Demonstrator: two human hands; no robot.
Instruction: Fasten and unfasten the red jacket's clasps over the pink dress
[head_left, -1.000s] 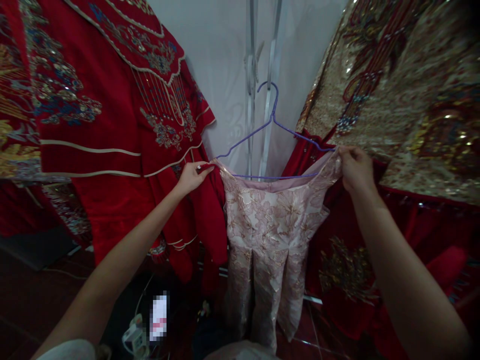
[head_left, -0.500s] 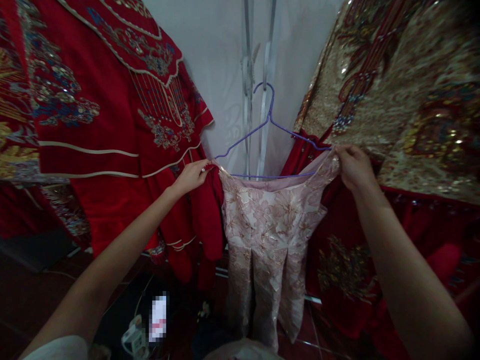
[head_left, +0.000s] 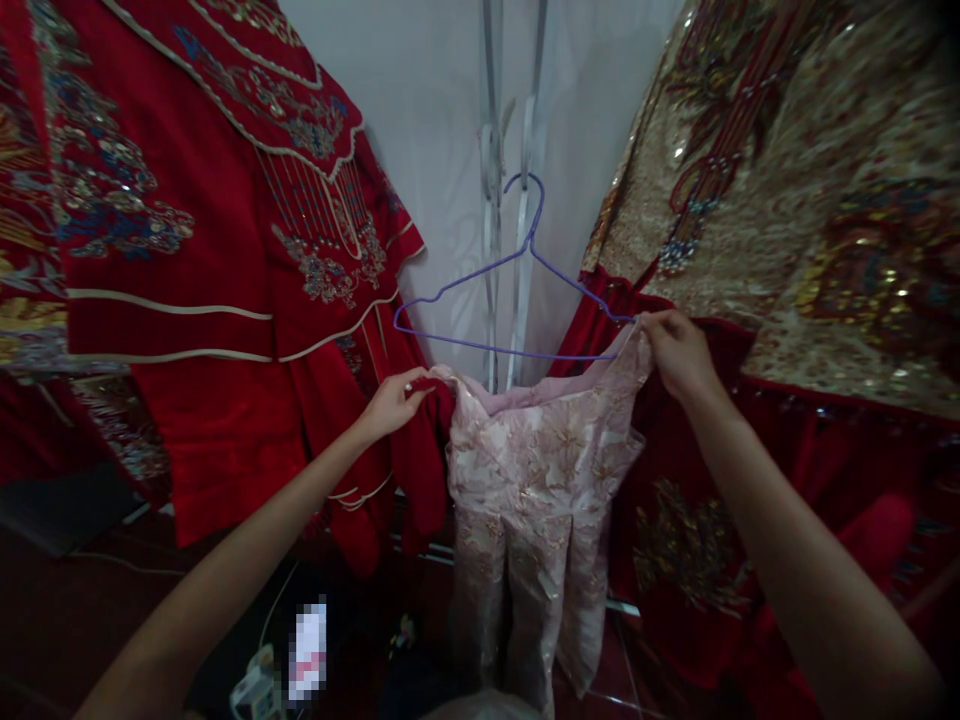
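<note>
Embroidered robes hung on either side of a pale wall.

A red robe [head_left: 210, 300] with cream piping and gold and blue embroidery fills the upper left of the frame; a gold sequined garment [head_left: 810, 200] covers the upper right, with a red embroidered cloth [head_left: 690, 540] hanging beneath it. Between them, at top centre, two metal strips [head_left: 492, 100] run down the white wall [head_left: 427, 120]. At the lower left, a white power strip [head_left: 251, 690] lies on the dark reddish floor [head_left: 45, 620].
</note>
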